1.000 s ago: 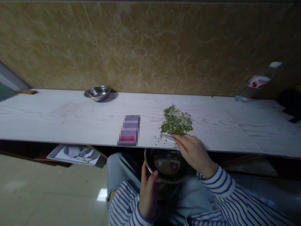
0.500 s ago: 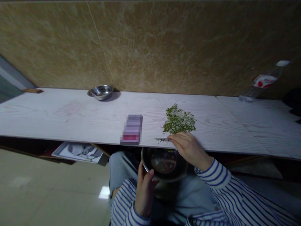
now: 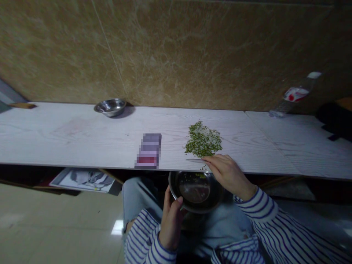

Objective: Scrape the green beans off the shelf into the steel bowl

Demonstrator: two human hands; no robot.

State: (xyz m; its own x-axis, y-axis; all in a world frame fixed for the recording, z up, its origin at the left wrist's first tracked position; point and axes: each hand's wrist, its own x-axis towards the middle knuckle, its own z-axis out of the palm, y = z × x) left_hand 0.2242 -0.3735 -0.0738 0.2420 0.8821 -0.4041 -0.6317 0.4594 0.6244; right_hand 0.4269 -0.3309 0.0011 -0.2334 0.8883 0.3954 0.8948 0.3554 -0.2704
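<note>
My left hand (image 3: 172, 218) grips the left rim of a shiny metal bowl (image 3: 194, 192), thumb over the edge, just below the table's front edge. Some green beans lie inside the bowl towards its far side. On the table, a loose patch of small green beans (image 3: 202, 141) is spread out above the bowl. My right hand (image 3: 228, 174) is closed on a thin, flat, grey blade-like piece (image 3: 194, 160); its exact kind is hard to make out. The piece lies between the patch and the table edge, with a few beans on the bowl side of it.
A blurred-out flat purple and red object (image 3: 148, 151) lies on the white table (image 3: 68, 146) left of the beans. Further back stand a small metal bowl (image 3: 111, 110) and, at right, a plastic bottle (image 3: 295, 94). An open drawer (image 3: 82, 179) juts out below left.
The view has shifted slightly, moving table things leftwards. Several beans have moved from the blade-like piece towards the table edge, and more beans show in the bowl. Both hands keep their holds.
</note>
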